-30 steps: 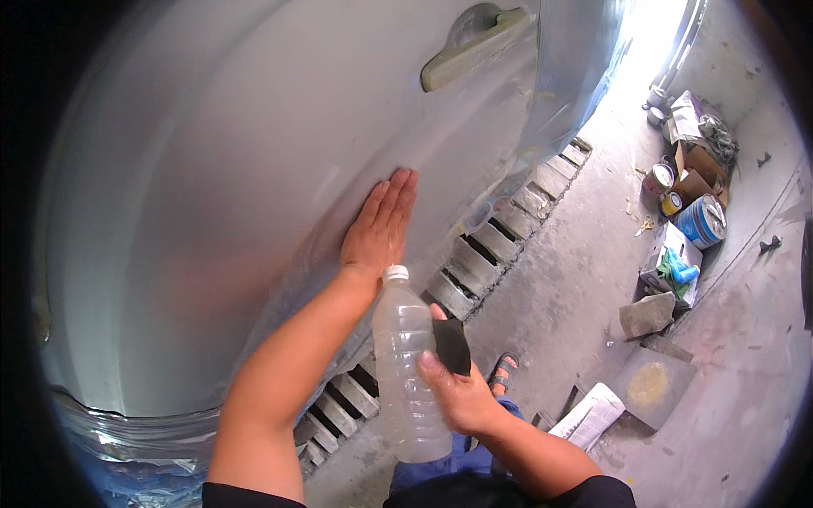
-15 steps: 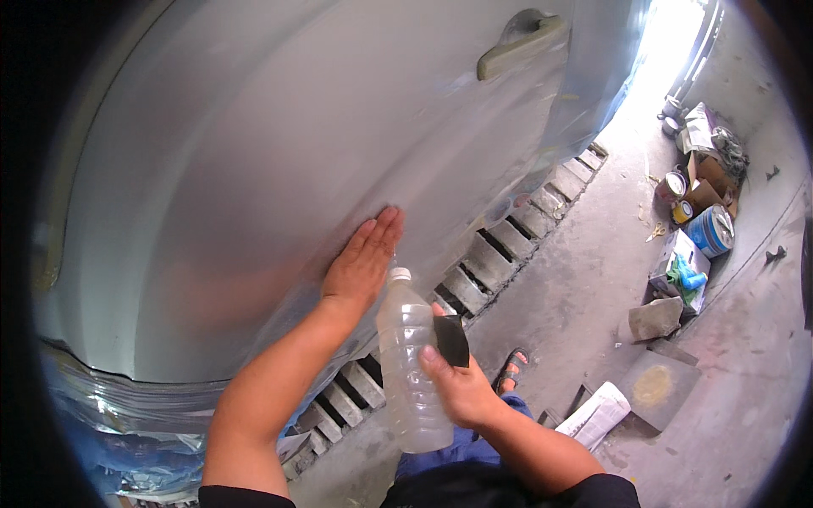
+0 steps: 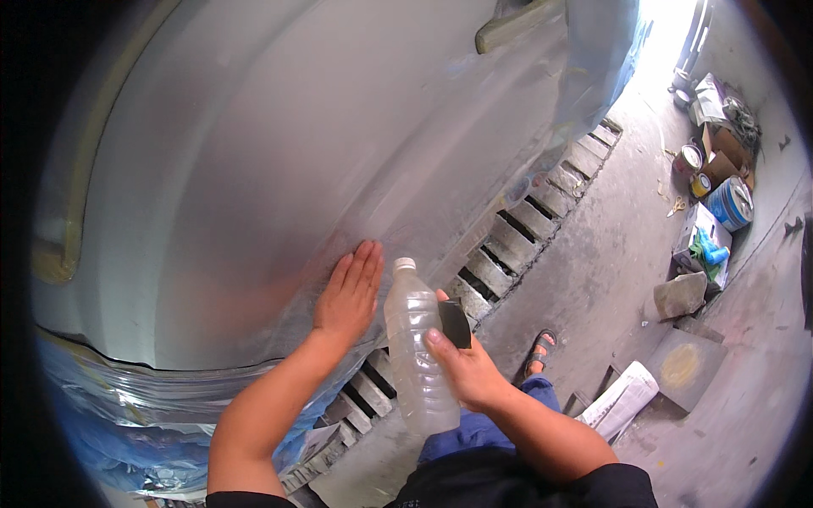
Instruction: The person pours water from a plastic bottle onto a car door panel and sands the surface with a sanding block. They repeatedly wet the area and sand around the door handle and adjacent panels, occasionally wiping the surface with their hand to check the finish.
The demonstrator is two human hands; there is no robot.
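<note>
My left hand [image 3: 345, 292] lies flat against the lower part of a grey car door [image 3: 279, 144], its fingers stretched out. In my right hand [image 3: 464, 364] is a clear plastic bottle [image 3: 415, 339] with a white cap, filled with cloudy liquid. It tilts slightly, cap upward, close beside my left hand. A small dark piece, perhaps sandpaper [image 3: 455, 323], is also caught between the fingers and thumb of that hand. Above, the door handle [image 3: 517, 25] looks covered with tape.
Plastic film [image 3: 161, 402] wraps the car's lower left side. Below the door runs a slotted drain cover [image 3: 508, 250]. Along the right wall stand paint cans [image 3: 730, 203], a box [image 3: 705, 241] and a stone block [image 3: 680, 296]. A folded newspaper [image 3: 621, 396] lies beside a grey board [image 3: 677, 368].
My left hand has slid down and slightly left along the door. The bottle stays in my right hand. The view has shifted, so the door handle sits higher in the picture.
</note>
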